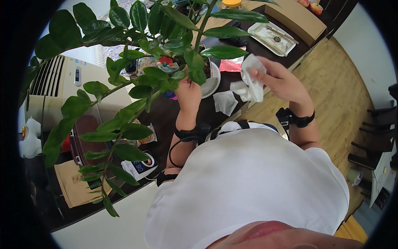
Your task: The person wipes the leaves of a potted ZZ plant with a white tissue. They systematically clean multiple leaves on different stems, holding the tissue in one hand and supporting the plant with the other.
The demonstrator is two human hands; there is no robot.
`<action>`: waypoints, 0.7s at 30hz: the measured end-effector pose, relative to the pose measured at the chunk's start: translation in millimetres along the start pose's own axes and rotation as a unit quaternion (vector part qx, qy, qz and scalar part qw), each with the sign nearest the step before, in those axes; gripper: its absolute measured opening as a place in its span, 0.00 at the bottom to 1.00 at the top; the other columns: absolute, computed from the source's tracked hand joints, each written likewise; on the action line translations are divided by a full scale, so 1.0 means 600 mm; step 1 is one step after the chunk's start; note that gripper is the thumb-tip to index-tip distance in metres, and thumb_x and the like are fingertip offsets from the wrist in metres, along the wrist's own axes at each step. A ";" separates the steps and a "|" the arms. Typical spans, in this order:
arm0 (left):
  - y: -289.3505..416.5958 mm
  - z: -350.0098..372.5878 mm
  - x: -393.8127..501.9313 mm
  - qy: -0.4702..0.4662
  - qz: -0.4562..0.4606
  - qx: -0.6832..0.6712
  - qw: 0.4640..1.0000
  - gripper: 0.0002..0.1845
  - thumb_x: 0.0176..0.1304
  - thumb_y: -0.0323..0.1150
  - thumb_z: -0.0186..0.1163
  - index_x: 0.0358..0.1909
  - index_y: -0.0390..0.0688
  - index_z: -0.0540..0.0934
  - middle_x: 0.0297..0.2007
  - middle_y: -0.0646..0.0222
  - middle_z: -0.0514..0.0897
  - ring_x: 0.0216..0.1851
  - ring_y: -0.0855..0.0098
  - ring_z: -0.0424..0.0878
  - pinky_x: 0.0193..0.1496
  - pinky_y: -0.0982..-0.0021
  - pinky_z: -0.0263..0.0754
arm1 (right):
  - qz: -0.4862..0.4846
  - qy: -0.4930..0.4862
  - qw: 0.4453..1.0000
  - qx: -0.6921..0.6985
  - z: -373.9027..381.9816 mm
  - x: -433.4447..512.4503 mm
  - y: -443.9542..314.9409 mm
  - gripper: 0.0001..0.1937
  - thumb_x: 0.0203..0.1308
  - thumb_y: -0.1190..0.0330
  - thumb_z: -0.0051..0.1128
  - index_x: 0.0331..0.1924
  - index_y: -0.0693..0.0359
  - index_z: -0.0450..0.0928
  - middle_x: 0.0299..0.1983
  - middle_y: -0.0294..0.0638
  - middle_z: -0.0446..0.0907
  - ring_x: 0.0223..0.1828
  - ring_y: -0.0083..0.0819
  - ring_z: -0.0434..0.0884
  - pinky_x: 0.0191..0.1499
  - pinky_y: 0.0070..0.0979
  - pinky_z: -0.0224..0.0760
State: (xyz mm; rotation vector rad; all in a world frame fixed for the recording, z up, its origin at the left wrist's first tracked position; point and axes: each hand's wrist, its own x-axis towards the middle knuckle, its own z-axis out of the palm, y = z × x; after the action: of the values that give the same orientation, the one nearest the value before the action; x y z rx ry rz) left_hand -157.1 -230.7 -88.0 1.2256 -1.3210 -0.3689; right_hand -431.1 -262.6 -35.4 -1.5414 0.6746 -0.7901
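Note:
A potted ZZ plant [130, 91] spreads its glossy green leaves over the upper left of the view. Its soil [207, 67] shows in a pot that stands on a white saucer [214, 85] with a scalloped rim. My left hand [189, 93] is raised among the leaves near the pot; its fingertips are partly covered, so I cannot tell whether they grip a leaf or stem. Crumpled between the thumb and fingers of my right hand [281, 79] is a white tissue [252, 81], held to the right of the pot. Another white tissue [225, 102] lies on the dark tabletop below the saucer.
Behind the pot are a pink packet [231, 64], a patterned tray [273, 39] and a cardboard box [295, 20]. To the left stand a brown leather case [88, 137], a paper bag [70, 186], a digital-display device [141, 165] and an air conditioner [90, 90].

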 end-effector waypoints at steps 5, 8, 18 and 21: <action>-0.003 0.003 -0.002 -0.011 -0.007 -0.037 0.999 0.12 0.70 0.23 0.61 0.53 0.34 0.84 0.48 0.63 0.89 0.52 0.72 0.85 0.60 0.69 0.75 | 0.083 0.074 0.946 -0.305 -0.022 0.010 0.107 0.13 0.70 0.62 0.59 0.45 0.65 0.82 0.30 0.32 0.80 0.38 0.18 0.78 0.37 0.25 0.71; -0.008 0.004 -0.001 -0.014 -0.011 -0.044 0.999 0.12 0.70 0.23 0.61 0.54 0.34 0.84 0.48 0.64 0.89 0.51 0.73 0.84 0.60 0.69 0.74 | -0.036 0.119 0.940 -0.318 -0.029 0.016 0.148 0.11 0.57 0.63 0.67 0.35 0.63 0.85 0.24 0.46 0.81 0.28 0.38 0.80 0.33 0.32 0.73; -0.014 0.002 -0.002 -0.009 -0.010 -0.018 1.000 0.12 0.70 0.23 0.61 0.52 0.34 0.84 0.48 0.64 0.89 0.51 0.74 0.84 0.60 0.69 0.74 | 0.154 0.152 0.816 -0.536 -0.037 -0.008 0.184 0.11 0.68 0.63 0.56 0.41 0.64 0.79 0.31 0.54 0.86 0.34 0.50 0.87 0.36 0.44 0.81; -0.014 -0.001 0.001 -0.024 -0.004 -0.042 0.999 0.15 0.70 0.21 0.60 0.57 0.33 0.82 0.50 0.65 0.88 0.51 0.77 0.84 0.58 0.73 0.75 | 0.167 0.094 0.979 0.068 -0.053 -0.009 0.161 0.13 0.71 0.61 0.55 0.44 0.63 0.81 0.36 0.46 0.88 0.33 0.37 0.88 0.34 0.35 0.82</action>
State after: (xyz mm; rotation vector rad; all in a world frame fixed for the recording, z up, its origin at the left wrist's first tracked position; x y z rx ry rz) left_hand -153.0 -234.4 -94.6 1.1580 -1.3282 -0.4573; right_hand -457.9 -288.1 -130.1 -1.1981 0.9699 -0.7135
